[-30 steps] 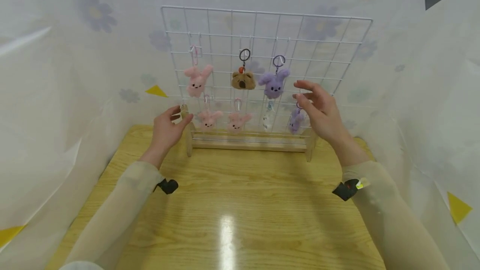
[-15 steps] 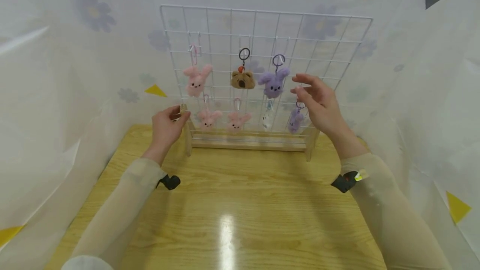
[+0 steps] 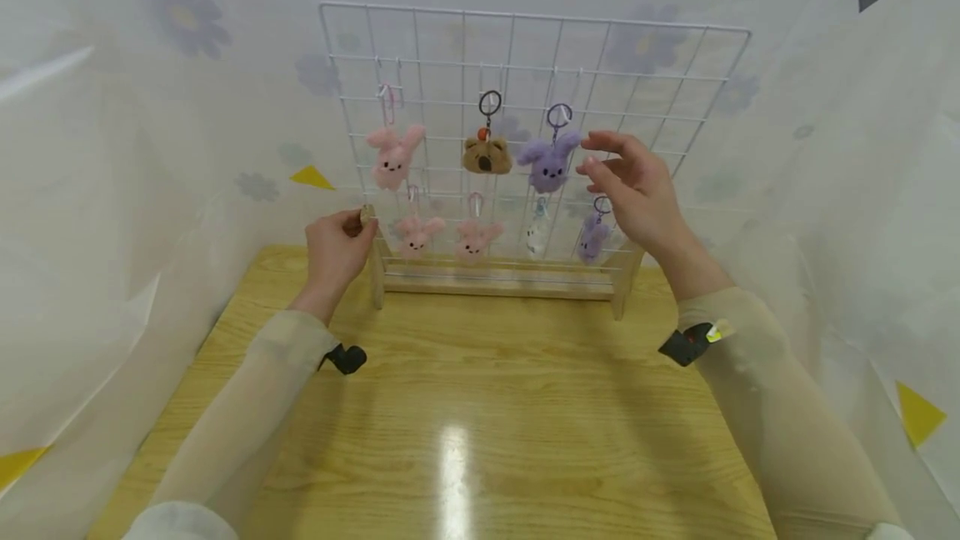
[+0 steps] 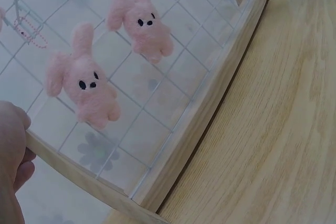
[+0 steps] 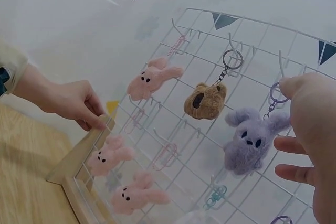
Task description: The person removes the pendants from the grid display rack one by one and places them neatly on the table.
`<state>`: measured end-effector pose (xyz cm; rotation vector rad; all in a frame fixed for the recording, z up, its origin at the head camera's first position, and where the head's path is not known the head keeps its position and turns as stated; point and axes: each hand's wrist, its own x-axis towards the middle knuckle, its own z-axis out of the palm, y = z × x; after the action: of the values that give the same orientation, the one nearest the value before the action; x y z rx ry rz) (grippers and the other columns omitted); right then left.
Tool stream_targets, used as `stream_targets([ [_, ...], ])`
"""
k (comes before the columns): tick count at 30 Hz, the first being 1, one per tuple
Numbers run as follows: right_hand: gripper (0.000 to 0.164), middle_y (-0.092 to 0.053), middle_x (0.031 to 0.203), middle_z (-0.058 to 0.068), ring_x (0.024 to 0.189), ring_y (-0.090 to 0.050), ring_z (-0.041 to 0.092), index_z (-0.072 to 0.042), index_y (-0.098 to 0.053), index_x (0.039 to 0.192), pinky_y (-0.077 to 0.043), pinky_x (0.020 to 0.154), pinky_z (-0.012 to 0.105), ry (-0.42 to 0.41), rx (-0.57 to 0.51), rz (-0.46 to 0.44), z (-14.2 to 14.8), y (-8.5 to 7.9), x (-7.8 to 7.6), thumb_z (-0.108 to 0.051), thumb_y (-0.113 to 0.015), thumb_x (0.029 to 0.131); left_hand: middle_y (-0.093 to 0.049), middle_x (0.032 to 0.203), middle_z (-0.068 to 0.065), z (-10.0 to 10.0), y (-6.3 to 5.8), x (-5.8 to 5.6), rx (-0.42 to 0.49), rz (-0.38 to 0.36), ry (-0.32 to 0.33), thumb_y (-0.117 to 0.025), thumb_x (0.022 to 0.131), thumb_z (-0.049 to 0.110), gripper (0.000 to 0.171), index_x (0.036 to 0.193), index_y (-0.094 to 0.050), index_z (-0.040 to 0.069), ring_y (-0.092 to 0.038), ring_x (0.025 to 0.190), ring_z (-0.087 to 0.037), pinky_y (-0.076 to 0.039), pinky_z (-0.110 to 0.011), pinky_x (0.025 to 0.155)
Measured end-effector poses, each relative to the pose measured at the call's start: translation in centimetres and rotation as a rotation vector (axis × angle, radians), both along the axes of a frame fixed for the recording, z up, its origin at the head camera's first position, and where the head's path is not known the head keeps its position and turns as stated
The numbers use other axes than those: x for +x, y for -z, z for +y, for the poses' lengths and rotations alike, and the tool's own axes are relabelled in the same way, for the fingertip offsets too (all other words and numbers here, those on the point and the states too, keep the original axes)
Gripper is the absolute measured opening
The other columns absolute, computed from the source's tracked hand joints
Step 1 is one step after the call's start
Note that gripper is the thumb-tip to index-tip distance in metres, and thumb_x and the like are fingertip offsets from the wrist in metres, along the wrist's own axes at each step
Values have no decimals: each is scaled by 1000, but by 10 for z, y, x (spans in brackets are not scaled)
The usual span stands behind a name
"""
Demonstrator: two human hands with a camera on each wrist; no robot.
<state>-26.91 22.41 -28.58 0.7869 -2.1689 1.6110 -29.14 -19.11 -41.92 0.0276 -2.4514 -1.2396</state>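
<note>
My left hand (image 3: 337,250) pinches the top of the left upright (image 3: 377,277) of a wooden stand; the left wrist view shows the fingers around that wooden side piece (image 4: 89,179). A white wire grid (image 3: 536,18) leans in the stand. My right hand (image 3: 641,194) hovers with loosely bent fingers beside the upper purple rabbit keychain (image 3: 550,169), holding nothing that I can see. In the right wrist view, its thumb (image 5: 296,85) overlaps the edge of the rabbit's ring (image 5: 278,92); contact is unclear. A smaller purple rabbit keychain (image 3: 592,238) hangs below this hand.
A pink rabbit keychain (image 3: 392,163) and a brown bear keychain (image 3: 487,157) share the upper row. Two more pink rabbits (image 3: 416,240) and a white keychain (image 3: 536,236) hang lower. The stand is on a wooden table (image 3: 480,373), with pale sheeting (image 3: 97,215) around it.
My left hand has closed onto the stand's left upright, its thumb coming in. My right hand has risen and shifted slightly left toward the upper purple rabbit. The keychains hang as before.
</note>
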Motion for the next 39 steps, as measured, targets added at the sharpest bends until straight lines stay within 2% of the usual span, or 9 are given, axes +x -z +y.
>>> stream_targets([
  [4, 37, -60, 141, 23, 110, -69, 23, 9, -55, 143, -59, 88, 28, -1, 15, -26, -2, -4, -3, -7, -57, 110, -77, 110, -19, 0, 0, -2, -8, 9, -13, -68, 105, 26, 36, 126, -76, -1, -72, 100, -32, -62, -49, 85],
  [14, 35, -62, 138, 19, 108, -70, 16, 6, -60, 139, -59, 87, 25, 51, 33, -77, -7, -9, -9, -11, -62, 109, -77, 105, -18, 3, 3, -4, 16, -2, -7, -68, 105, 25, 34, 121, -78, -2, -74, 91, -28, -63, -46, 76],
  [20, 35, -64, 135, 16, 106, -70, 16, 4, -63, 138, -59, 86, 26, 65, 27, -107, -15, -13, -14, -13, -64, 108, -77, 108, -19, 0, 5, -5, 32, -34, -36, -68, 105, 26, 35, 124, -77, -2, -75, 95, -29, -64, -47, 77],
  [25, 31, -64, 128, 15, 102, -70, 19, 6, -65, 133, -60, 83, 25, 83, -6, -95, -18, -16, -15, -11, -65, 107, -76, 109, -19, 2, 2, -5, 36, -49, -19, -68, 105, 25, 35, 125, -76, -3, -75, 97, -30, -64, -47, 79],
  [30, 31, -64, 126, 14, 101, -70, 20, 6, -66, 131, -60, 82, 26, 89, -19, -91, -21, -18, -17, -11, -67, 106, -77, 109, -20, 2, 4, -7, 38, -52, -18, -68, 105, 25, 34, 124, -76, -3, -75, 96, -29, -64, -46, 79],
  [39, 28, -68, 118, 12, 94, -72, 19, 6, -69, 127, -61, 77, 25, 112, -55, -92, -25, -24, -24, -10, -69, 104, -78, 105, -21, 3, 7, -9, 26, 5, -31, -69, 104, 23, 32, 119, -78, -4, -77, 94, -31, -65, -46, 79],
])
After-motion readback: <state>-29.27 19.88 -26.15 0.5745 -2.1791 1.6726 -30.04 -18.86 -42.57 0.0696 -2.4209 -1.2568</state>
